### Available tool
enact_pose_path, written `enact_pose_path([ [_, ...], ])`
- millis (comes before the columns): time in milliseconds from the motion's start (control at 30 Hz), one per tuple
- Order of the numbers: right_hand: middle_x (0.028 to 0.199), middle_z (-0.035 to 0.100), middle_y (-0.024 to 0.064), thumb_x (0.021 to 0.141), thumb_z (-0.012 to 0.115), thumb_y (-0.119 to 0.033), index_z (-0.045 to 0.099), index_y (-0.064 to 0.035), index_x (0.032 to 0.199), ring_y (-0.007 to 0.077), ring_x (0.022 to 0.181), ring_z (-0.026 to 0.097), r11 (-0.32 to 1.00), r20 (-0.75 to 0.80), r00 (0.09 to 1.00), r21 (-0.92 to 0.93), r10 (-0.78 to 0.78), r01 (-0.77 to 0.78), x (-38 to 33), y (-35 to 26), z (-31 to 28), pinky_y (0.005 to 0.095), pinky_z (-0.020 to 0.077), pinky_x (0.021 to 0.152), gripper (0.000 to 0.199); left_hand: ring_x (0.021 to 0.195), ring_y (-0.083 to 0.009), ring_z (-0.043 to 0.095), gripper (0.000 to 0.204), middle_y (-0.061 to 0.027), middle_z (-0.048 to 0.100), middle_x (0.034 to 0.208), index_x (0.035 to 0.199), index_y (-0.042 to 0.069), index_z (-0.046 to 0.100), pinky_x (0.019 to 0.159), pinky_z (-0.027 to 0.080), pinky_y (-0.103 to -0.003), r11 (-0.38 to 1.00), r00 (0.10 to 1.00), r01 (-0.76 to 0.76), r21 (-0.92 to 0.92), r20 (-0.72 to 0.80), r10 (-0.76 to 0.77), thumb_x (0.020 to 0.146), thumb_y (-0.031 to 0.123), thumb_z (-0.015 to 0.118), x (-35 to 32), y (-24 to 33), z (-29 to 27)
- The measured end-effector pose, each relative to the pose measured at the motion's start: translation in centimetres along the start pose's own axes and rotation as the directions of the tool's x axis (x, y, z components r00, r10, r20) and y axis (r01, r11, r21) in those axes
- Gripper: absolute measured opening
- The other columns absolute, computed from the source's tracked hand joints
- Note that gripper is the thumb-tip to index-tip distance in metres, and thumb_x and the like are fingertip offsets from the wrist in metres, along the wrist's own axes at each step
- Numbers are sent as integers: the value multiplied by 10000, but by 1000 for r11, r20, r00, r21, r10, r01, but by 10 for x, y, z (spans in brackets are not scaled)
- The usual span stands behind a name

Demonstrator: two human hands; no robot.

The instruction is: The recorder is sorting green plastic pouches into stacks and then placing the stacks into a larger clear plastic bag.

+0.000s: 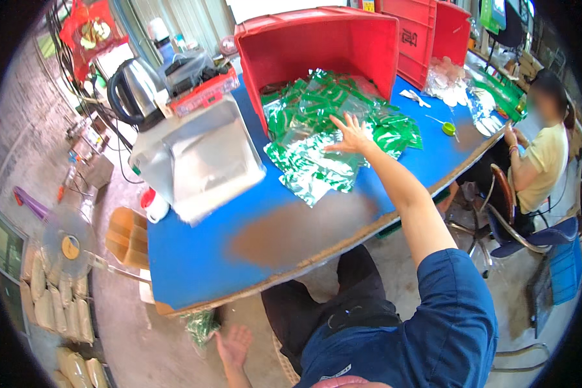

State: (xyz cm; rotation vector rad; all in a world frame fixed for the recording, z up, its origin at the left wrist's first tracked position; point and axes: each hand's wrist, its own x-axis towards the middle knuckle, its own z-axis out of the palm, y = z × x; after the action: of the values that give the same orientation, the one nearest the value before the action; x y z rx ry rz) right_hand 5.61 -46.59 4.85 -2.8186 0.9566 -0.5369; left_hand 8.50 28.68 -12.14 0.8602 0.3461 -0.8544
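Note:
Fingers spread, my right hand reaches over a heap of small green-and-clear plastic packets on the blue table. It is at the packets' surface; whether it touches them I cannot tell, and nothing shows in its grip. The heap spills from a red plastic crate tipped on its side. Low down, off the table's near edge, my left hand is held out with its fingers apart, slightly blurred and holding nothing visible. Close beside it, below the tabletop, lies a clear bundle of green packets.
On the table's left stand a metal tray, a steel kettle and a white-and-red container. A second red crate and a small green cup are rightward. A seated person works at the right; a fan stands left.

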Motion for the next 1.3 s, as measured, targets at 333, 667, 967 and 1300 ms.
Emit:
enact_pose_path([
  [333, 1570, 179, 328, 663, 499, -918, 309, -124, 1540, 568, 1445, 64, 976, 191, 968, 114, 163, -186, -79, -139, 18, 743, 5, 1092, 1198, 1275, -433, 503, 901, -270, 464, 1430, 1446, 2, 391, 1056, 421, -521, 929, 778, 145, 341, 541, -320, 905, 720, 449, -16, -45, 198],
  [667, 1386, 471, 294, 805, 770, -462, 506, -38, 1372, 450, 1303, 439, 984, -501, 865, 148, -12, 99, -78, 15, -28, 484, 383, 1079, 756, 1281, -371, 515, 824, -237, 485, 1419, 1455, 12, 379, 1070, 410, -482, 910, 809, 46, 413, 519, -276, 951, 663, 422, -5, -62, 245],
  [967, 1482, 410, 225, 553, 686, -873, 329, 61, 1451, 374, 1337, 445, 221, -35, 232, 475, 972, -852, -5, 186, -65, 511, 371, 1084, 1344, 1303, -396, 486, 835, -243, 467, 1432, 1455, 7, 379, 1094, 389, -515, 895, 819, 136, 424, 460, -343, 940, 660, 451, -29, -69, 229],
  [1300, 1367, 526, 221, 659, 811, -625, 478, -5, 1330, 363, 1286, 501, 452, 61, 486, 286, 872, -845, 3, 124, -27, 476, 424, 1026, 973, 1316, -382, 481, 797, -243, 467, 1434, 1457, 2, 375, 1107, 377, -497, 903, 800, 140, 407, 491, -345, 960, 619, 456, -19, -73, 262],
])
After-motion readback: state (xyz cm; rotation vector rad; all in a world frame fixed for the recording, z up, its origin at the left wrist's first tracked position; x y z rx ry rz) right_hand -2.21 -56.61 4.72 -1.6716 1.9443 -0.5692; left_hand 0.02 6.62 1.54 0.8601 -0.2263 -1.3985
